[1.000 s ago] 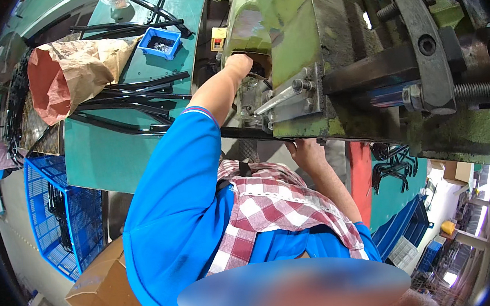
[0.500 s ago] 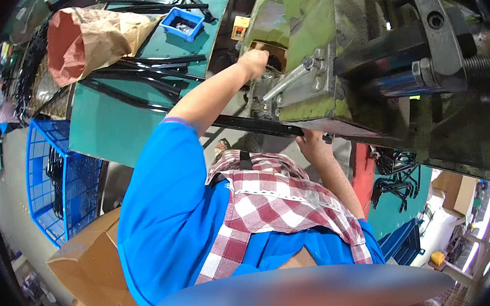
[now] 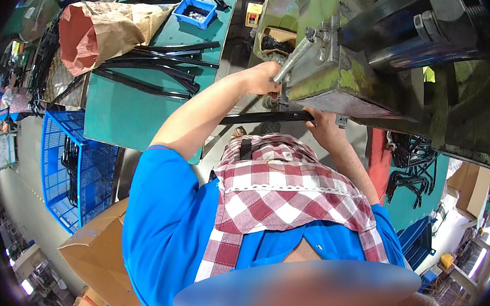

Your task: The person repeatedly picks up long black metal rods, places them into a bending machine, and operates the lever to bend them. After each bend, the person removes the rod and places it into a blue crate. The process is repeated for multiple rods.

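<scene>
My left hand (image 3: 262, 78) is at the front of the green machine (image 3: 350, 85), beside a steel handle bar (image 3: 296, 55), its fingers curled on something small that I cannot make out. My right hand (image 3: 321, 123) grips a black metal tube (image 3: 256, 118) near its right end, below the machine's front plate. The tube runs leftward behind my left forearm, so its far end is hidden. Above my left hand, a small box (image 3: 276, 42) of dark small parts sits inside the machine's opening.
A green table (image 3: 108, 121) at left holds black tubes (image 3: 150, 74), a paper sack (image 3: 106, 34) and a blue bin (image 3: 195, 11). Below it stand a blue crate (image 3: 71, 168) and a cardboard box (image 3: 97, 259). Another green surface (image 3: 428, 178) with bent black parts lies at right.
My left hand has left the opening with the small parts and moved down to the front beside the handle bar. My right hand still holds the tube. The whole view has shifted.
</scene>
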`<state>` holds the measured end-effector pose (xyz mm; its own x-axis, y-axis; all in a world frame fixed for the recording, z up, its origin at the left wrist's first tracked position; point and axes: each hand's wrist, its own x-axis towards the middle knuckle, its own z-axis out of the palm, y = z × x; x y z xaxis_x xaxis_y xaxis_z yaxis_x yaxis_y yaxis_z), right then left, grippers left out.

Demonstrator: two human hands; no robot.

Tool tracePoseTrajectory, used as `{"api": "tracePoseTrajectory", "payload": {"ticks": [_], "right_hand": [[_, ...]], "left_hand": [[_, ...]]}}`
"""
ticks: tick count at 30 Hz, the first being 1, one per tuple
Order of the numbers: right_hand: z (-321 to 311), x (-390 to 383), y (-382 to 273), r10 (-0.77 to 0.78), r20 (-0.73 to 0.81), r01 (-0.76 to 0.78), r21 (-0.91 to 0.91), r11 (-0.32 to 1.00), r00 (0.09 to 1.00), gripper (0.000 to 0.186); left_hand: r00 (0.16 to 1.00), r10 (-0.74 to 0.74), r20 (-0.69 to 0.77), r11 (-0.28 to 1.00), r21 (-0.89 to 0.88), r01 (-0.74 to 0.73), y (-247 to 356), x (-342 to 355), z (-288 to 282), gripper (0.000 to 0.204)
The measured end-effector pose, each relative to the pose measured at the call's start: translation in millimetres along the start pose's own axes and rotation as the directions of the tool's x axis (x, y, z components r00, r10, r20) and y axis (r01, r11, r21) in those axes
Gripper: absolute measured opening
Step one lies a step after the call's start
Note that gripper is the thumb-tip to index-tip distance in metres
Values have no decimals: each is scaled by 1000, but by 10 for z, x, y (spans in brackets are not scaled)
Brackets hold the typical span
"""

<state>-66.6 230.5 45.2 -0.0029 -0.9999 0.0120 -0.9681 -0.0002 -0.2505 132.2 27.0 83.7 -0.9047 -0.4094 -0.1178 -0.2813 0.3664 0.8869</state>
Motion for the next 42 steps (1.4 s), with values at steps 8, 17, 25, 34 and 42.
{"api": "tracePoseTrajectory", "payload": {"ticks": [8,17,25,34,42], "right_hand": [[-43,125,-118,-46,6,46,30,998,999,42],[-110,540,-342,-247,-293,277,66,958,924,32],[161,727,-256,-169,-154,179,51,983,973,21],[-110,570,-446,-8,-125,14,45,999,992,22],[-130,569,-424,175,69,-177,18,984,982,33]], "left_hand": [[975,131,-177,986,128,-109,-628,80,293,32],[967,-251,34,925,304,229,402,-361,-14,41],[970,-181,164,827,559,60,21,-54,93,40],[970,-104,220,906,423,1,5,-4,128,41],[985,82,152,838,525,-151,-267,124,368,35]]}}
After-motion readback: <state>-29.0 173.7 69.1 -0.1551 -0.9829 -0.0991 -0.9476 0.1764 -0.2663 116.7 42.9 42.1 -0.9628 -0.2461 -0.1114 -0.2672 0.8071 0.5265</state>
